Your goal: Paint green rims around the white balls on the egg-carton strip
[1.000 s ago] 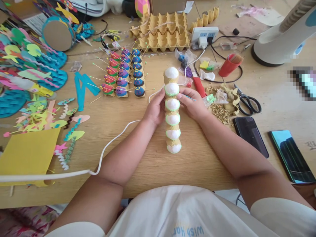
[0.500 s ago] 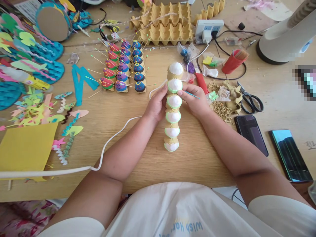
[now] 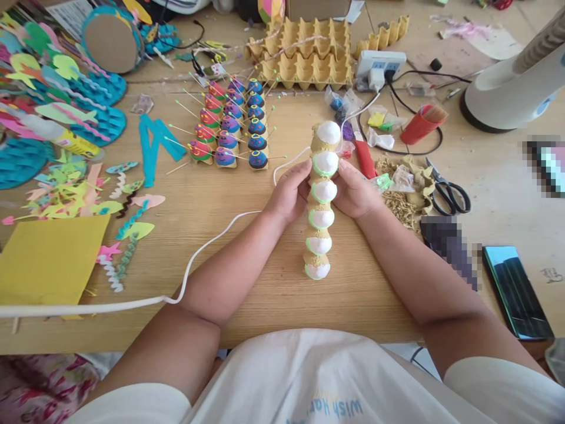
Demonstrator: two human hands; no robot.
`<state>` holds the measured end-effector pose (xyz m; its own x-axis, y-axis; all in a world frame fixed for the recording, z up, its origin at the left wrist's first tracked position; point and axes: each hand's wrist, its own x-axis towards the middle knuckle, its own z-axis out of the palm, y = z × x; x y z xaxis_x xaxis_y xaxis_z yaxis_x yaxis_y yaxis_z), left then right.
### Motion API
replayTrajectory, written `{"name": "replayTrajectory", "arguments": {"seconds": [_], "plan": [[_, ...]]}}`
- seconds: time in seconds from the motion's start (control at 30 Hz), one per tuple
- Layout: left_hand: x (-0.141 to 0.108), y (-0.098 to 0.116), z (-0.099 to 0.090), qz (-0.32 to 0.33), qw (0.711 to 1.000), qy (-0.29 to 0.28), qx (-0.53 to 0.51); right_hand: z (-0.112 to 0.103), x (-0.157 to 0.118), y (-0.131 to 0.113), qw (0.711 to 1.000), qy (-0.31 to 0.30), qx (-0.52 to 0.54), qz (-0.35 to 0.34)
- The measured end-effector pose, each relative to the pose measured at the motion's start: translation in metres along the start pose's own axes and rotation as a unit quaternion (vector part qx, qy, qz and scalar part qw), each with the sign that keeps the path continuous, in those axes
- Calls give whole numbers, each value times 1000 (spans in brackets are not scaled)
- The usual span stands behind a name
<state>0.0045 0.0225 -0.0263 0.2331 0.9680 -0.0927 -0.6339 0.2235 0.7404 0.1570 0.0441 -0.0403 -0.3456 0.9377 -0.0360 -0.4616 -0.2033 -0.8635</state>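
A strip of egg carton cups (image 3: 323, 191) stands out from the table in front of me, its cups in one row. White clay-like domes cap the cups, and light green edging shows along most of them; the farthest dome shows none. My left hand (image 3: 290, 191) is closed on the strip's left side near the far end, thumb by the second cup. On the opposite side my right hand (image 3: 358, 191) grips it at about the same height, thumb against the edge. The fingers underneath are hidden.
Rows of painted carton cups with pins (image 3: 227, 123) stand behind my left hand. To the right lie scissors (image 3: 448, 191), shredded bits (image 3: 399, 197), a red cup (image 3: 424, 125) and a phone (image 3: 516, 291). A white cable (image 3: 198, 244) crosses my left arm.
A thin blue stick seen at my right hand earlier no longer shows. My right thumb has shifted from over the strip to its side edge. The whole view has moved slightly.
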Motion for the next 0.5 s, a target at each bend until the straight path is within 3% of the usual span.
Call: {"name": "replayTrajectory", "arguments": {"seconds": [0.23,0.5], "plan": [[1,-3,-2,-14,998,55,3,4,1,-1,1000,6,2,13],[0,2,-1,-50,998,6,-44,-2,2,2,998,-4,-60,-18]]}}
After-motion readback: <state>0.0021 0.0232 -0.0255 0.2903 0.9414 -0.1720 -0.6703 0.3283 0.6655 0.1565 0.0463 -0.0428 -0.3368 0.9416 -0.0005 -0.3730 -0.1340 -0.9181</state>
